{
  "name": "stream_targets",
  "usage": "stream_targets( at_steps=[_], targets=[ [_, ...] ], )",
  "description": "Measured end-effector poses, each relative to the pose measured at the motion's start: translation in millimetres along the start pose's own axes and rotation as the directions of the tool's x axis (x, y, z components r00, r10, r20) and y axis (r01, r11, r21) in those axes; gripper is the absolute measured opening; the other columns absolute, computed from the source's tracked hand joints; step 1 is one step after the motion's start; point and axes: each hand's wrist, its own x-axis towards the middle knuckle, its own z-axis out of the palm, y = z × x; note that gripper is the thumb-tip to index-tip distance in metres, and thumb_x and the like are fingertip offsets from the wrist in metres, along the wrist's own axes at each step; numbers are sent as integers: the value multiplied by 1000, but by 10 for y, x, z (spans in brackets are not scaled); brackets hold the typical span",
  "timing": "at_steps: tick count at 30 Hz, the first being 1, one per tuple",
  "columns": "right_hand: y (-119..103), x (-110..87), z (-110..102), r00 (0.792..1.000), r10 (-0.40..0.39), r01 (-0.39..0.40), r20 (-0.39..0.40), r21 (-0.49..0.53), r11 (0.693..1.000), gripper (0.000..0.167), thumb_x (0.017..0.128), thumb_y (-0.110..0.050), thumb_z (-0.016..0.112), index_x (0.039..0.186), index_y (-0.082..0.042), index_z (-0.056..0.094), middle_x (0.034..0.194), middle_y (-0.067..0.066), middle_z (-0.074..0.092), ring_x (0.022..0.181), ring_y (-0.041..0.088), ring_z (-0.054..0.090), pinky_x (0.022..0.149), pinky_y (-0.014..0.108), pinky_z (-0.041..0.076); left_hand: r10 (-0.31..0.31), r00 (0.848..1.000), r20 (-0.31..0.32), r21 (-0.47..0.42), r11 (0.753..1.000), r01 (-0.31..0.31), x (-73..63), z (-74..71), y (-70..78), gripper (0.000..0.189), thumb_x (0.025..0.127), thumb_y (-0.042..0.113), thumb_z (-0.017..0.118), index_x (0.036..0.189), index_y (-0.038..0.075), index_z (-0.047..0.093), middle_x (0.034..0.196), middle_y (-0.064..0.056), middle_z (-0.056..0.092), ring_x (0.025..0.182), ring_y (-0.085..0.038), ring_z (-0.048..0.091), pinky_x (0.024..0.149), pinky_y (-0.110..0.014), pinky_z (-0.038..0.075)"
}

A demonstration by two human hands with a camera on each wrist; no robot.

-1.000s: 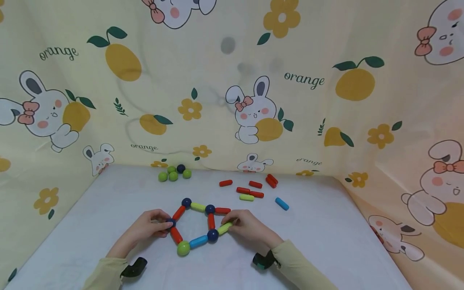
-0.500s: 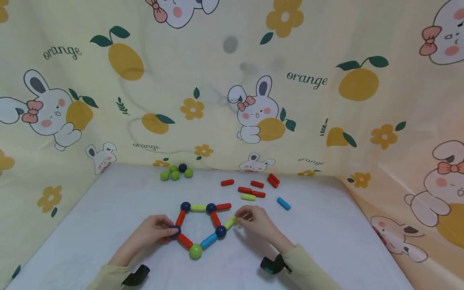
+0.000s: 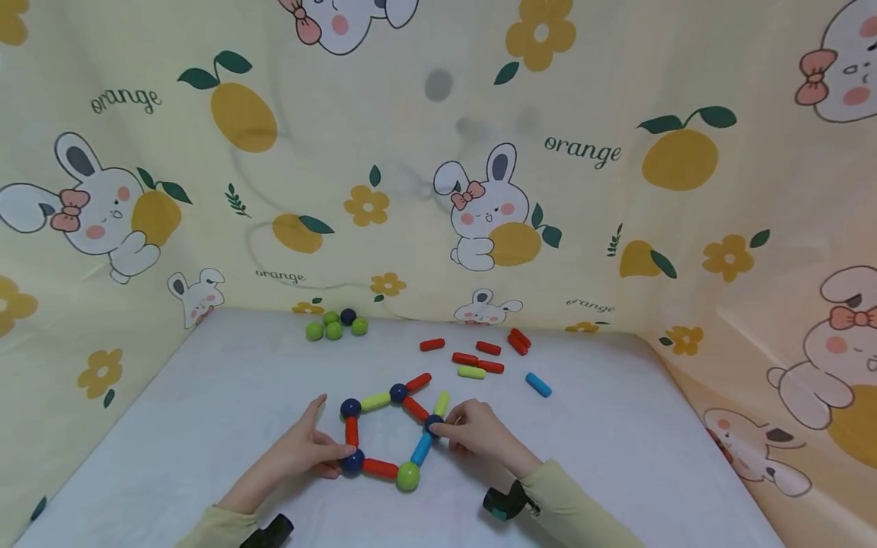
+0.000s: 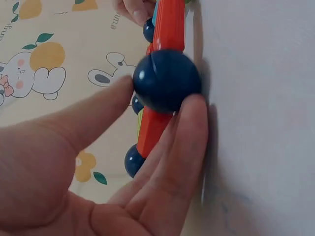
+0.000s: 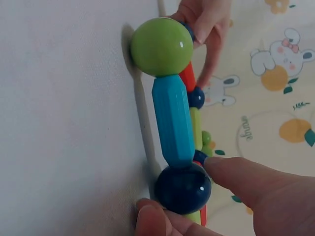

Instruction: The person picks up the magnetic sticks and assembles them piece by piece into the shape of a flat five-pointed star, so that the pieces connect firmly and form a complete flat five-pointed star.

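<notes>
A five-sided ring of balls and rods lies on the table in front of me. My left hand [image 3: 308,447] pinches its near-left dark blue ball [image 4: 167,81] between thumb and fingers. My right hand [image 3: 479,434] pinches the dark blue ball [image 5: 183,188] at the ring's right corner. A blue rod [image 5: 173,120] joins that ball to a green ball [image 3: 408,477] at the near corner. Red rods [image 3: 380,468] and a yellow-green rod [image 3: 374,401] form the other sides. Outward from the ring point a red rod [image 3: 419,382] and a yellow-green rod [image 3: 442,403].
Several loose green balls [image 3: 333,330] and a dark blue ball [image 3: 348,316] sit at the back left. Loose red rods [image 3: 432,345], a yellow-green rod [image 3: 471,372] and a blue rod [image 3: 538,384] lie at the back right. A printed curtain [image 3: 411,228] stands behind the white table [image 3: 617,457].
The ring has turned counter-clockwise and shifted right. My right hand has gone from the outer yellow-green rod to the dark blue ball; my left has stayed on its ball, moving nearer and right.
</notes>
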Motion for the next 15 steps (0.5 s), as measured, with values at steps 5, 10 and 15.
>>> stream_targets(
  at_steps=[5, 10, 15],
  targets=[
    [20, 53, -4, 1000, -10, 9, -26, -13, 1000, 32, 85, -37, 72, 91, -7, 67, 65, 5, 62, 52, 18, 54, 51, 26, 47, 30, 995, 90, -19, 999, -29, 20, 25, -2, 110, 74, 23, 83, 152, 7, 6, 80, -10, 68, 62, -24, 66, 59, -35, 57],
    [6, 83, -34, 999, -33, 33, -37, -8, 999, 30, 86, -33, 72, 92, -5, 67, 66, 6, 61, 52, 18, 55, 53, 28, 47, 48, 988, 145, -54, 998, -41, 23, 27, -2, 100, 77, 23, 81, 149, 4, 14, 81, -10, 69, 65, -25, 67, 61, -36, 57],
    [36, 194, -99, 999, -12, 12, -46, 0, 1000, 30, 87, -31, 71, 97, -3, 66, 69, 6, 62, 54, 18, 56, 55, 27, 49, 63, 983, 170, -93, 994, -48, 42, -7, -4, 83, 87, 28, 71, 147, 1, 21, 85, -12, 69, 69, -26, 68, 63, -37, 57]
  ],
)
